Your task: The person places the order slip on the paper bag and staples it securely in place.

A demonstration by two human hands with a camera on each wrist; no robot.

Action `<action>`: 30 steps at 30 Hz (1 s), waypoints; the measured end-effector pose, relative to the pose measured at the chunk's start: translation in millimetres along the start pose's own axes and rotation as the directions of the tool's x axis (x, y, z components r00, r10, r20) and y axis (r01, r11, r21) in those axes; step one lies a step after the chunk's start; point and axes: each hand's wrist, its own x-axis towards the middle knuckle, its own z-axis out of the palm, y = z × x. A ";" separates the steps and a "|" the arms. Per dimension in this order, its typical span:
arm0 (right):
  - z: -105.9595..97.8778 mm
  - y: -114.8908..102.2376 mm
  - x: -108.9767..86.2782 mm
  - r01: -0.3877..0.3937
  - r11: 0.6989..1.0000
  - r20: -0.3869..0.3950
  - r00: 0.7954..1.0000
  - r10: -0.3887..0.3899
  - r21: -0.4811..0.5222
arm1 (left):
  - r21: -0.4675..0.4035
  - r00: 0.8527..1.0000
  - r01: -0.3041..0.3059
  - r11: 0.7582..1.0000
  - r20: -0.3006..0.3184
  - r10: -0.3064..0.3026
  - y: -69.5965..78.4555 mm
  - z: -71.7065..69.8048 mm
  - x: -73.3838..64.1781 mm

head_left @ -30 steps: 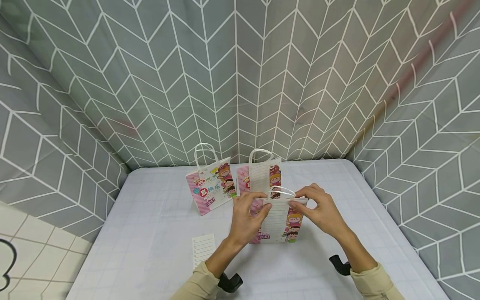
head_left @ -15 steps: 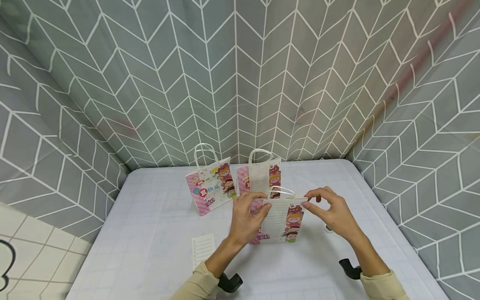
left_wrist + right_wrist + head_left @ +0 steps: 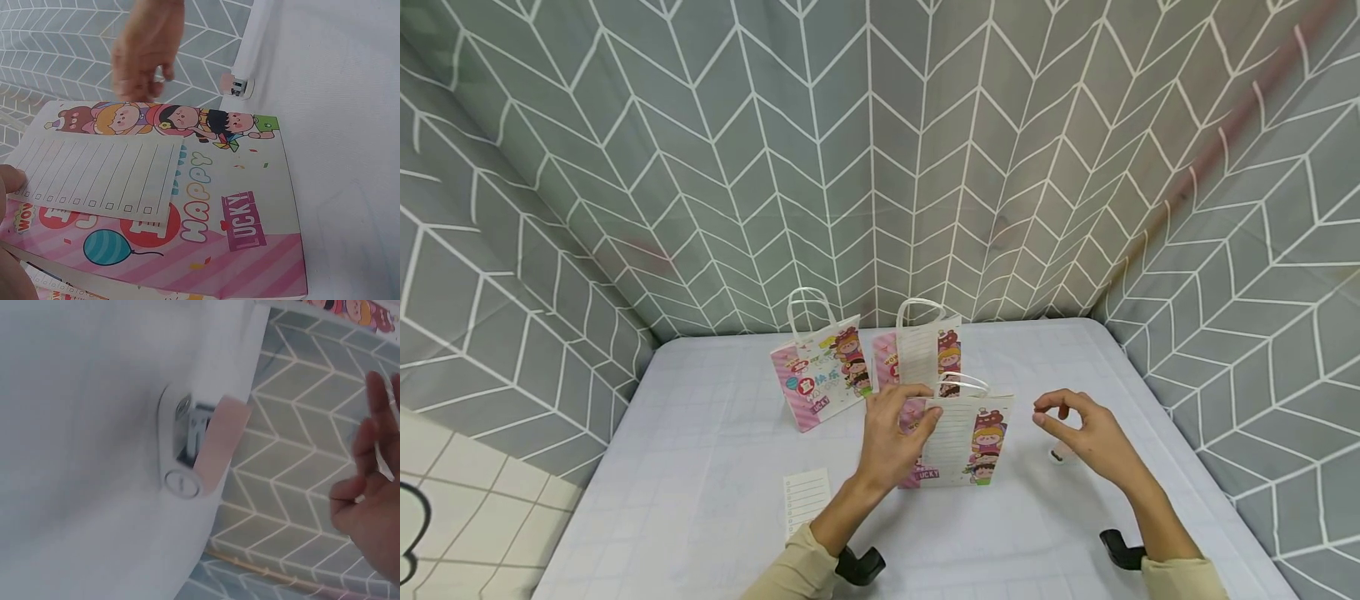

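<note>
A party-print paper gift bag point(image 3: 988, 437) stands upright near the middle of the table, with white handles and a lined paper sheet point(image 3: 953, 429) on its front. My left hand point(image 3: 891, 437) pinches the bag's top edge at its left side, thumb in front. The left wrist view shows the same sheet point(image 3: 106, 175) lying against the bag's face near my thumb. Right of the bag, my right hand point(image 3: 1093, 437) is in the air, fingers loosely bent and holding nothing. Close under it sits a small pink and white stapler point(image 3: 219, 447), partly covered by the hand in the head view.
Two similar gift bags stand behind: one at the left point(image 3: 820, 375), and one with a lined sheet point(image 3: 919, 354) on its front. A loose lined sheet point(image 3: 807, 496) lies left of my left forearm. Grey patterned curtain point(image 3: 872, 167) surrounds the table's back and sides.
My right hand has let go of the bag's top edge and moved right, to the small stapler. The left hand keeps its pinch and the bag stays in place.
</note>
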 end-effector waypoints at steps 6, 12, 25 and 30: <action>-4.7 18.5 -1.7 -0.039 0.998 0.086 0.995 0.042 -0.041 | -0.002 1.000 -0.005 1.000 -0.011 0.005 1.2 -0.5 0.4; -3.2 42.0 -3.2 -0.070 0.994 0.080 0.994 0.076 -0.082 | 0.005 1.000 -0.015 1.000 -0.024 0.016 1.2 -0.8 1.4; -6.0 67.6 -11.6 -0.184 0.980 0.194 0.961 0.196 -0.081 | 0.006 1.000 -0.008 1.000 -0.009 0.008 2.0 0.0 0.0; -5.2 68.7 -11.7 -0.165 0.981 0.207 0.961 0.183 -0.104 | 0.006 1.000 -0.001 1.000 -0.008 0.001 1.7 -0.2 0.2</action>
